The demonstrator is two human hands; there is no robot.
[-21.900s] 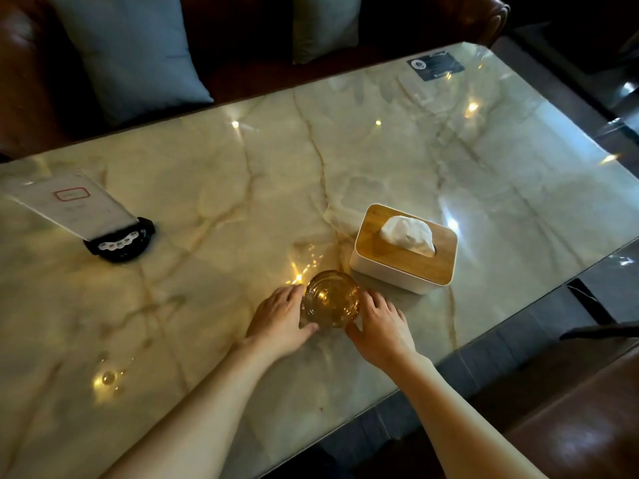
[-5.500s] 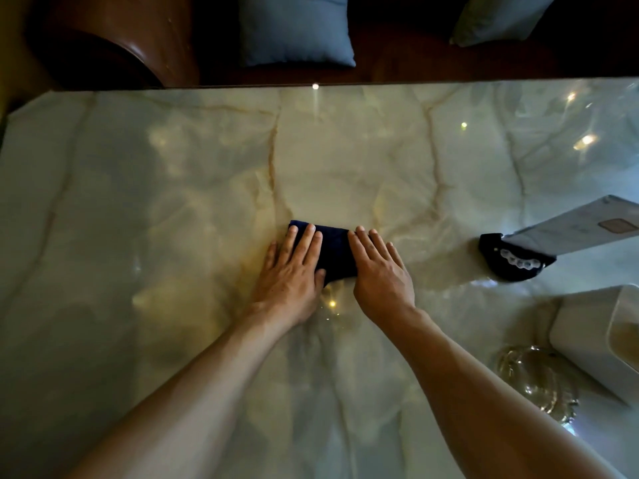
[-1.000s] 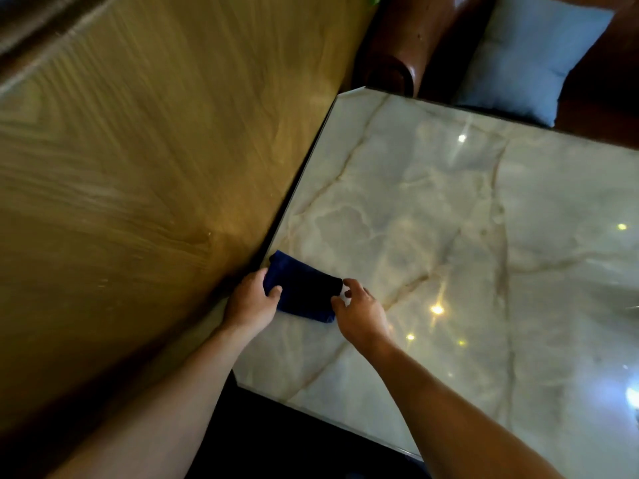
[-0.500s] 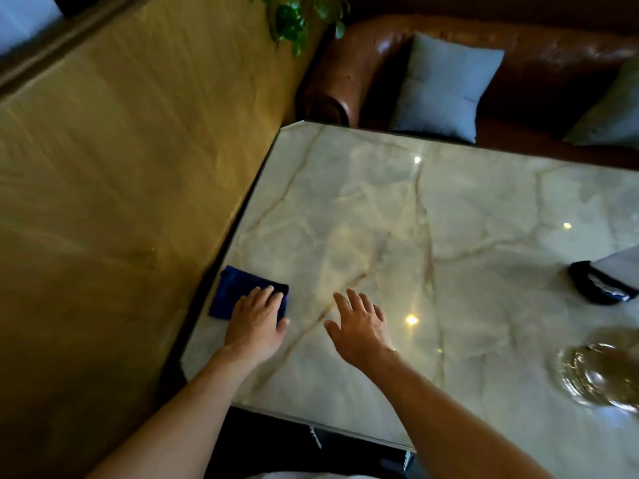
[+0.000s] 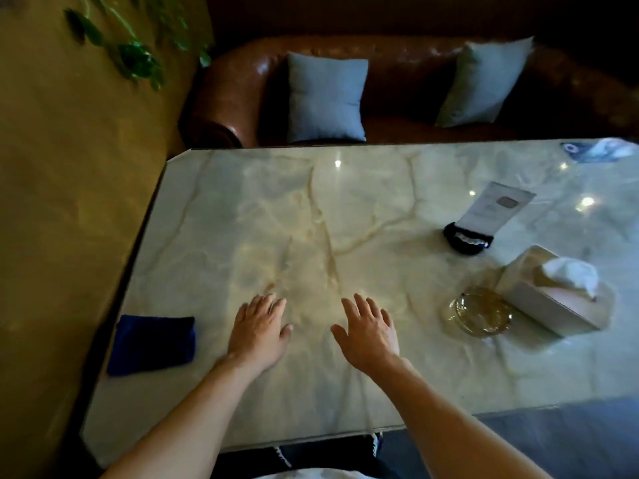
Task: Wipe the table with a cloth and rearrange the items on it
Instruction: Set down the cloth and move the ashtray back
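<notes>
The left hand (image 5: 260, 335) has let go of the cloth (image 5: 152, 344), which now lies folded at the table's (image 5: 345, 209) left edge. Both hands, the right hand (image 5: 368, 335) too, hover with fingers spread, holding nothing; wiping looks done, and the ashtray (image 5: 479, 314) and tissue box (image 5: 553, 295) wait at right for rearranging.

cloth (image 5: 152, 344) left on table (image 5: 311, 209), ashtray (image 5: 479, 311) right
</notes>
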